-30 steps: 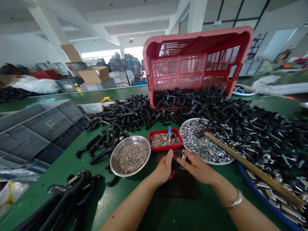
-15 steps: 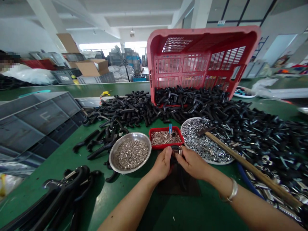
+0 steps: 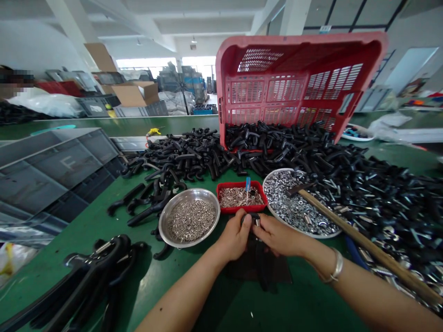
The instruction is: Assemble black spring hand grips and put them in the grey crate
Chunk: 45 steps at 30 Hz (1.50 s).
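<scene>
Both of my hands meet above a dark mat (image 3: 280, 272) on the green table. My left hand (image 3: 235, 236) is closed round a black curved plastic part (image 3: 262, 265), its thumb pressed on the upper end. A longer section of that part hangs below the hands. On the other side my right hand (image 3: 282, 235) pinches a small metal spring (image 3: 256, 222) against the black part's upper end. Fingers hide most of the join. Just beyond the hands stands a red tray (image 3: 221, 210) of small metal pins, with a blue-handled screwdriver (image 3: 248, 186) upright in it.
A metal bowl (image 3: 164, 230) of small metal pieces stands left, a white dish (image 3: 273, 214) of metal parts right. A wooden-handled hammer (image 3: 349, 228) lies across it. Behind, black parts (image 3: 194, 157) spill from a tipped red crate (image 3: 301, 40). A grey crate (image 3: 86, 152) stands left.
The black part has turned in my hands, so its lower section shows more beneath them. My left fingers now wrap over its upper end. The view has shifted slightly.
</scene>
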Tool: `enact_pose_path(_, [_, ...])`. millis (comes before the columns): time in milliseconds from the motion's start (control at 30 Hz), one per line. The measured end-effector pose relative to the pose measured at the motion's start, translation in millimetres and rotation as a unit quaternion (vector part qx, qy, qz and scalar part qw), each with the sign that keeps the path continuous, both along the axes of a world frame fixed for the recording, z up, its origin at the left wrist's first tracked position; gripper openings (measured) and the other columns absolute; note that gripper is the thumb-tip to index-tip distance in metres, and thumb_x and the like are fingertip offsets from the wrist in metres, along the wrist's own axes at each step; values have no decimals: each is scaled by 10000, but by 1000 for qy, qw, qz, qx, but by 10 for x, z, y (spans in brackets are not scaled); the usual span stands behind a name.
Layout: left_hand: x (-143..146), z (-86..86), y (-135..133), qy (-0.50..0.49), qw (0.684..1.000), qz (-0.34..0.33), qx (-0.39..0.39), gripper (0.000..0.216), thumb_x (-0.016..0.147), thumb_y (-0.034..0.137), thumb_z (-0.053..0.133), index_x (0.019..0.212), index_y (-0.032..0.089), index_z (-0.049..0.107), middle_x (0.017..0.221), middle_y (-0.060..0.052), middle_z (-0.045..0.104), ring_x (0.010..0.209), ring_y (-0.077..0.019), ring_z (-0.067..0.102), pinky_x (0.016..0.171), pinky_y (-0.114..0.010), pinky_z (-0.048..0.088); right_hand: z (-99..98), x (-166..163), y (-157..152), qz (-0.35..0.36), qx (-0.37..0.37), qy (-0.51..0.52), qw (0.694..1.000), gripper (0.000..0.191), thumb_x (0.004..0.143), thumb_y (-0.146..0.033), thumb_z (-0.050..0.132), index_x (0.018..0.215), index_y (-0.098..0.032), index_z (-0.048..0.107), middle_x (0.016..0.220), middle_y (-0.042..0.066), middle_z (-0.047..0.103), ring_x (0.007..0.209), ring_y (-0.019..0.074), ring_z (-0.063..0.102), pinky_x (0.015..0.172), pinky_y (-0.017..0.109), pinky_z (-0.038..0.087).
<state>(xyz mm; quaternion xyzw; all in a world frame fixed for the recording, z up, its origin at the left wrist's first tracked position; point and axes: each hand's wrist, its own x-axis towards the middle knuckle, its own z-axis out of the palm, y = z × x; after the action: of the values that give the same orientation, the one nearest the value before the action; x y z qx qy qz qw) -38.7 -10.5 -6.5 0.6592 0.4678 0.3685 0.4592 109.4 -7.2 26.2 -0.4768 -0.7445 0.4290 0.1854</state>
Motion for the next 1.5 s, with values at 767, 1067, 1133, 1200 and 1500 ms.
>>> enact_pose_path(767, [-21,38,-51,373,921,2,114,1100,396,713,602,1275,98,357,1220,-194,457,1106,-370,403,957,-479,265,174,184,576,-90,229,-364,898,286,845,-288,378,826,-202,650,903,104,662,847,232,599,683,330,432])
enact_pose_path(1067, [43,-74,45,413,900,-38,137,1185,297,755,610,1257,94,397,1243,-193,424,1154,-390,347,995,-486,229,9,-173,1097,13,213,-415,885,184,638,-154,616,803,-189,688,881,139,674,856,264,610,701,326,432])
enact_pose_path(1133, [12,-31,34,409,899,-45,150,1232,288,771,598,1285,86,359,1270,-197,402,1174,-386,329,1011,-482,212,-49,-150,1115,10,215,-409,887,151,670,-184,594,789,-189,687,864,133,675,843,257,613,697,321,429])
enact_pose_path(1200, [-32,68,58,408,897,-53,164,1207,328,786,572,1306,122,329,1296,-172,387,1180,-368,336,997,-472,253,-90,-90,1128,-2,217,-400,891,130,698,-226,575,758,-191,684,825,118,677,810,243,617,680,308,427])
enact_pose_path(1500, [-91,361,780,524,849,38,59,293,775,422,481,994,284,617,1042,-53,620,949,-253,574,761,-360,455,-138,156,1096,-72,233,-286,927,141,719,-318,584,711,-197,656,747,38,672,739,175,595,669,255,408])
